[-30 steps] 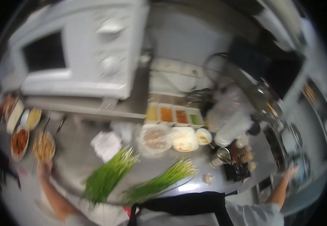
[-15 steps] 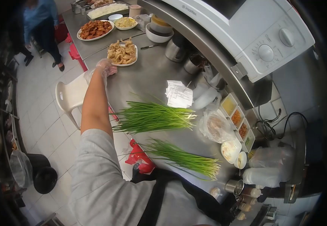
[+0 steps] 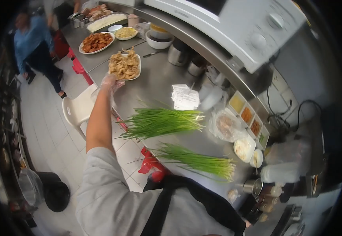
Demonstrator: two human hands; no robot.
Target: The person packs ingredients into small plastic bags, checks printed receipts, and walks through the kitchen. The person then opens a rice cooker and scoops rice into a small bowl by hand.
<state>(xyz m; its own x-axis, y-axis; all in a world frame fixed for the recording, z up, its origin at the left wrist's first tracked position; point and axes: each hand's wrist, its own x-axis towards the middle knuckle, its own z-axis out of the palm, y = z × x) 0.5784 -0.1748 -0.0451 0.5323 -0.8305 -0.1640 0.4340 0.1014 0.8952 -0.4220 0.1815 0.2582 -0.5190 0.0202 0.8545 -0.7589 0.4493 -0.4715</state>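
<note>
My left hand (image 3: 110,83), in a clear plastic glove, is at the near rim of a white plate (image 3: 139,70). Its fingers appear closed on the rim, though the grip is partly hidden. Golden fried food (image 3: 123,65) is heaped on this plate. Nearer to me, a large bunch of green chives (image 3: 161,122) lies across the steel counter, white ends to the right. A second, smaller bunch of chives (image 3: 196,160) lies closer to my body. My right hand does not show.
Red-brown fried pieces fill an oval plate (image 3: 110,40) at the back. A white microwave (image 3: 253,35) stands on the shelf at right. Paper slips (image 3: 184,97), a plastic bag (image 3: 224,125) and topping containers (image 3: 246,115) line the counter. A white stool (image 3: 74,104) and a person (image 3: 33,43) are left.
My view has shifted, so the far plates and microwave sit differently. My left hand stays by the fried-food plate, both lower in view. The person at left has changed stance.
</note>
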